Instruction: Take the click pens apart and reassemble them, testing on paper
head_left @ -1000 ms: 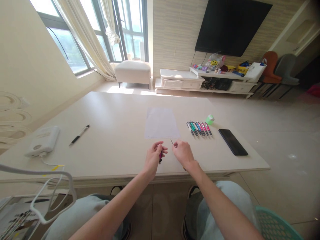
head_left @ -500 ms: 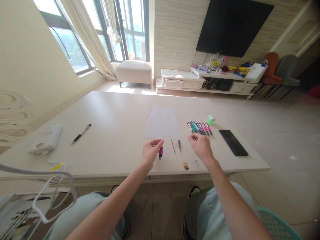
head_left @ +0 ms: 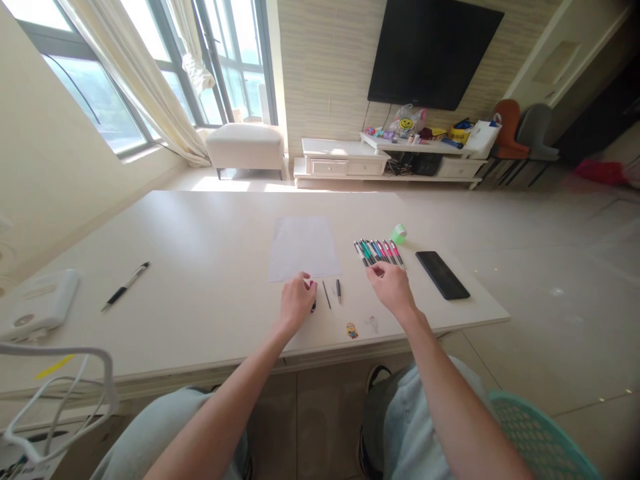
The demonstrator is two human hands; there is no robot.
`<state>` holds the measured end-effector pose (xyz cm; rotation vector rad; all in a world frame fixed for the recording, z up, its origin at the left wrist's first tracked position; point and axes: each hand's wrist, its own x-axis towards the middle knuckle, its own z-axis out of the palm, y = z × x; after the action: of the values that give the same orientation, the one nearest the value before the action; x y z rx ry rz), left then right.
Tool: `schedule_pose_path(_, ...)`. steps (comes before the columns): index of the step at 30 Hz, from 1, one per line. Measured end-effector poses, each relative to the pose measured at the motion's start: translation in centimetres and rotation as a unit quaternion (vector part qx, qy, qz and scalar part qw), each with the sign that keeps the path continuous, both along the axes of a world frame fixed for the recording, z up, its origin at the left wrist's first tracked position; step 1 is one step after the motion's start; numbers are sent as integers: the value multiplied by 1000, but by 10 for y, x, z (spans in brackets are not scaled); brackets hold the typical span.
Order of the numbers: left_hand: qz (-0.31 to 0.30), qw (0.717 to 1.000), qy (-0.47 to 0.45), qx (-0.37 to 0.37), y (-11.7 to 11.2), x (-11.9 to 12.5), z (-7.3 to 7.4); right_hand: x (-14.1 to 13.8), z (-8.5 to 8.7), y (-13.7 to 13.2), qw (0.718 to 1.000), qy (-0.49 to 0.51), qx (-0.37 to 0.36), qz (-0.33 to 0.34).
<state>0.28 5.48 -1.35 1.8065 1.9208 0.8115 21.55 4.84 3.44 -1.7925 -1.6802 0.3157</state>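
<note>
My left hand (head_left: 297,301) grips a magenta pen barrel (head_left: 312,285) at its fingertips, on the table just below the sheet of white paper (head_left: 304,248). To its right lie a thin pen refill (head_left: 326,294) and a short dark pen part (head_left: 339,291). My right hand (head_left: 393,288) hangs open, its fingers at the lower ends of a row of several colored click pens (head_left: 377,253). It holds nothing. A small cartoon-figure sticker (head_left: 352,331) and a small clear piece (head_left: 373,324) lie near the table's front edge.
A green roll of tape (head_left: 399,234) stands behind the pens, and a black phone (head_left: 443,275) lies to their right. Farther left are a black-and-silver pen (head_left: 125,285) and a white power bank (head_left: 40,305). White cable loops hang at lower left.
My right hand has moved from the refill to the pen row, leaving the refill and dark part on the table. My left hand has closed on the magenta barrel. The view has turned right.
</note>
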Motion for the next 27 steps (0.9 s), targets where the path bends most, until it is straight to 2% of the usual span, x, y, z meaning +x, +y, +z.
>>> schedule_pose_path(4, 2, 1000, 16, 11, -1, -4, 5, 5, 1, 1, 1000, -7, -13, -4)
schedule_pose_path(7, -6, 1000, 13, 2, -10, -16, 18, 12, -3, 2, 998, -23, -57, 20)
schedule_pose_path(10, -48, 998, 42, -14, -29, -35, 35, 20, -12, 1, 987, -53, -132, 71)
schedule_pose_path(13, -108, 989, 52, -86, -50, -53, 44, 23, -20, -4, 969, -77, -205, 110)
schedule_pose_path(17, -135, 978, 52, -151, -67, -69, 41, 23, -23, -11, 960, -80, -239, 122)
schedule_pose_path(22, -133, 978, 55, -148, -73, -77, 36, 24, -23, -14, 962, -82, -234, 111)
schedule_pose_path(27, -124, 982, 77, -120, -68, -70, 39, 19, -29, -12, 968, -118, -202, 91)
